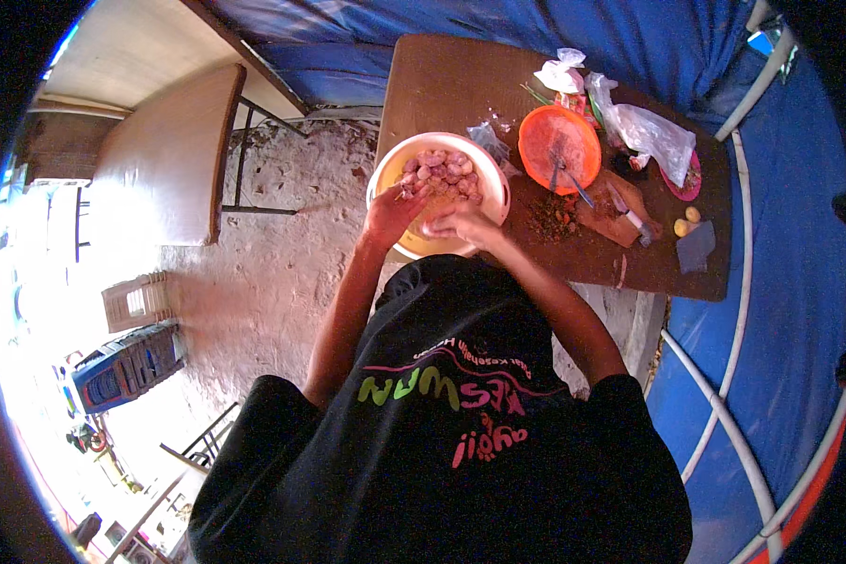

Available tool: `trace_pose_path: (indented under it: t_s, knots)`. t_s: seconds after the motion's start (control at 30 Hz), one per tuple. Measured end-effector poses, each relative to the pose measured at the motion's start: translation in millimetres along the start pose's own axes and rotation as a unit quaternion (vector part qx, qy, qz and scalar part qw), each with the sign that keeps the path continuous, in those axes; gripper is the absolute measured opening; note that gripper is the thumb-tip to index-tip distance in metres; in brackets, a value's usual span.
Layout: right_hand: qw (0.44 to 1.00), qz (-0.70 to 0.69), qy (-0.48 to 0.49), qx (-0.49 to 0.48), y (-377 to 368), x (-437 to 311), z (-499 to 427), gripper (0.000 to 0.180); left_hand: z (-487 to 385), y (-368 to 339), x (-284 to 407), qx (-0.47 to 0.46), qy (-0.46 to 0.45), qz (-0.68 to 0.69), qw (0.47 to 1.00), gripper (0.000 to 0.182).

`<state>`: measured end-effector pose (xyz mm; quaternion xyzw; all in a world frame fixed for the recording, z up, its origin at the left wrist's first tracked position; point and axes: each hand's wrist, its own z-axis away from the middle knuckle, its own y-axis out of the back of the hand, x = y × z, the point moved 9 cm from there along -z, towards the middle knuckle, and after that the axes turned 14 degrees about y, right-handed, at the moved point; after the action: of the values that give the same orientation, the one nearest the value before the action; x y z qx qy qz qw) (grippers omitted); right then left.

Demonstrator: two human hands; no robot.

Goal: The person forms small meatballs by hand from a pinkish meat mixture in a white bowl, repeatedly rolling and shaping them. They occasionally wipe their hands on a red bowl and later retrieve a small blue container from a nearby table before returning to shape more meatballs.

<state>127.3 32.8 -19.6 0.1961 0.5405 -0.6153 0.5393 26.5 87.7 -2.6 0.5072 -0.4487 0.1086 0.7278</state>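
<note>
A large whitish basin [497, 166] with a yellowish inside stands on the brown table before me. Small rounded pinkish-purple pieces of food [440, 171] are heaped at its far side. Over the basin's left rim reaches my left hand [395, 213], its fingers beside the heap; whether they hold a piece I cannot tell. My right hand [463, 223], blurred, is over the near part of the basin with its fingers pointing left. What lies under or inside its fingers is hidden.
On the brown tabletop [444, 77], right of the basin, are an orange bowl [541, 151] with utensils, plastic bags [652, 134], dark scraps [553, 217], a knife [627, 211] on a cutting board [603, 222], and a pink dish [689, 180]. Another table [176, 162] stands left.
</note>
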Motion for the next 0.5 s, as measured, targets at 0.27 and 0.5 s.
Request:
trace_pose_path:
  t_s: [0.27, 0.5]
  knots:
    - [0.861, 0.347, 0.358, 0.104, -10, -96, 2, 0.009, 1, -8, 6, -0.011, 0.090, 0.216, 0.972, 0.026]
    - [0.718, 0.575, 0.391, 0.031, -47, -114, 15, 0.021, -1, 21, 37, 0.048, 0.136, 0.122, 0.982, 0.028]
